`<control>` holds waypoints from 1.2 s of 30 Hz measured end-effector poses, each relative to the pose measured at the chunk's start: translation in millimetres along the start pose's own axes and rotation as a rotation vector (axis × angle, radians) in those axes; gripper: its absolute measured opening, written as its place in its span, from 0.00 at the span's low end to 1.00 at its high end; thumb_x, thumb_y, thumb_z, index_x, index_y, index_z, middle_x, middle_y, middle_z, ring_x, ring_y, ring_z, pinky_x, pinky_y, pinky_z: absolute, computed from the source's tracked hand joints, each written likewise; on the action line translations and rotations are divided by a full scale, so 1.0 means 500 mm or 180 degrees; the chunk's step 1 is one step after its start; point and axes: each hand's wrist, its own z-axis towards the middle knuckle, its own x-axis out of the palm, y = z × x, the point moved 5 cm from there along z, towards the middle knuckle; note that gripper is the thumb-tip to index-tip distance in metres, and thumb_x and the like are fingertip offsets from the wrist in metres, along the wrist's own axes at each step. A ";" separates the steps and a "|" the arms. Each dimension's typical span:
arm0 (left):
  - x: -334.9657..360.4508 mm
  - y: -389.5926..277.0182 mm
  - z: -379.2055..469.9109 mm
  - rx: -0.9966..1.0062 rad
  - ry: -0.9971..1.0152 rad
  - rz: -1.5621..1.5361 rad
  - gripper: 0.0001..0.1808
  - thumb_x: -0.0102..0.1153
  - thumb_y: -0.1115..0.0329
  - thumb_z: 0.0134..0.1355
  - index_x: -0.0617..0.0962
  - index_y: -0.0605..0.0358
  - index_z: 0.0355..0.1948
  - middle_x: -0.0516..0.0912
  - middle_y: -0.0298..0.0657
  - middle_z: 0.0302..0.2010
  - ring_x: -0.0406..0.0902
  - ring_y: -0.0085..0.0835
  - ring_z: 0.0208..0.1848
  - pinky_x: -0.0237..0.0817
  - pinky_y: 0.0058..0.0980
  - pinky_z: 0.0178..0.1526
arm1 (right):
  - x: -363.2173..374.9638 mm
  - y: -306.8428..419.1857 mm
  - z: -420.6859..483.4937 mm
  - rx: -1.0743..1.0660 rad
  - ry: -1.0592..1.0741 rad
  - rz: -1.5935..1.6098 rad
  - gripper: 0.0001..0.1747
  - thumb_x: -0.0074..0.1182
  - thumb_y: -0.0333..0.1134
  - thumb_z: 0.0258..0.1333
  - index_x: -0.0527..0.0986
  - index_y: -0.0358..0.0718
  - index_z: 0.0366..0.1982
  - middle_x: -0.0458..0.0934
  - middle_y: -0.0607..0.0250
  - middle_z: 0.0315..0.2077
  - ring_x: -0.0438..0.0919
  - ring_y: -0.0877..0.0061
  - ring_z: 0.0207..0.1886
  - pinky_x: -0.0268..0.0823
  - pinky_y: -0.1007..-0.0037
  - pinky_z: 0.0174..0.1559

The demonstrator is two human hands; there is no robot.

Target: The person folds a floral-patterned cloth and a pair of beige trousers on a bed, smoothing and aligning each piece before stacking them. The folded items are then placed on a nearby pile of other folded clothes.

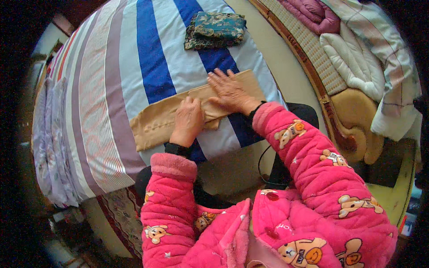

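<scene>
A tan folded garment point(161, 112), long and narrow like a trouser leg, lies slantwise across a striped bed cover point(124, 80). My left hand point(188, 119) has its fingers curled in on the middle of the cloth, gripping it near the fold; the fingertips are mostly hidden. Flat on the right part of the garment rests my right hand point(233, 90), palm down with fingers apart. A small layered flap of the same cloth shows below, between the hands. Beyond them sits a folded green floral cloth point(218, 30).
Lilac sheer fabric point(53, 140) hangs at the far left edge. To the right, a wood-trimmed sofa point(311, 63) holds a white quilt point(355, 63), a mauve padded item point(311, 15) and a plaid cloth point(392, 60). A dark thin cord point(259, 164) hangs by my knee.
</scene>
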 end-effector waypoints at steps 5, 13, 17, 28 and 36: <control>0.011 -0.003 0.005 -0.0381 -0.0011 0.0409 0.15 0.62 0.63 0.51 0.75 0.58 0.37 0.75 0.47 0.41 0.71 0.45 0.48 0.63 0.49 0.48 | -0.022 -0.077 -0.042 0.0466 0.0176 -0.0389 0.41 0.42 0.60 0.59 0.61 0.37 0.64 0.57 0.56 0.67 0.51 0.60 0.71 0.39 0.49 0.69; 0.081 -0.023 0.015 0.0118 -0.0228 0.0638 0.26 0.46 0.60 0.60 0.71 0.58 0.59 0.65 0.43 0.67 0.55 0.43 0.71 0.41 0.61 0.67 | -0.056 -0.031 -0.046 0.0408 -0.0335 -0.0608 0.34 0.47 0.48 0.59 0.63 0.34 0.62 0.59 0.52 0.65 0.53 0.58 0.70 0.45 0.53 0.68; 0.115 -0.002 0.014 -0.0159 0.0001 0.0444 0.30 0.44 0.56 0.62 0.66 0.54 0.65 0.60 0.38 0.70 0.50 0.40 0.73 0.38 0.62 0.67 | -0.013 0.044 -0.034 -0.0410 -0.0112 -0.0153 0.32 0.48 0.44 0.56 0.66 0.33 0.59 0.61 0.48 0.63 0.55 0.56 0.69 0.45 0.56 0.69; 0.104 0.001 0.019 -0.0196 0.0437 0.0422 0.38 0.45 0.44 0.63 0.61 0.55 0.68 0.55 0.40 0.72 0.46 0.40 0.75 0.35 0.60 0.69 | -0.013 -0.071 -0.044 0.0160 0.0117 -0.0204 0.40 0.44 0.55 0.59 0.59 0.35 0.65 0.56 0.55 0.67 0.50 0.62 0.72 0.39 0.53 0.70; 0.077 -0.006 0.019 -0.0104 0.0115 0.0336 0.35 0.48 0.45 0.62 0.65 0.56 0.64 0.60 0.42 0.68 0.51 0.41 0.72 0.41 0.58 0.67 | -0.040 -0.128 -0.124 0.1073 0.0445 -0.0553 0.42 0.45 0.55 0.58 0.55 0.35 0.66 0.53 0.49 0.67 0.48 0.58 0.72 0.39 0.51 0.69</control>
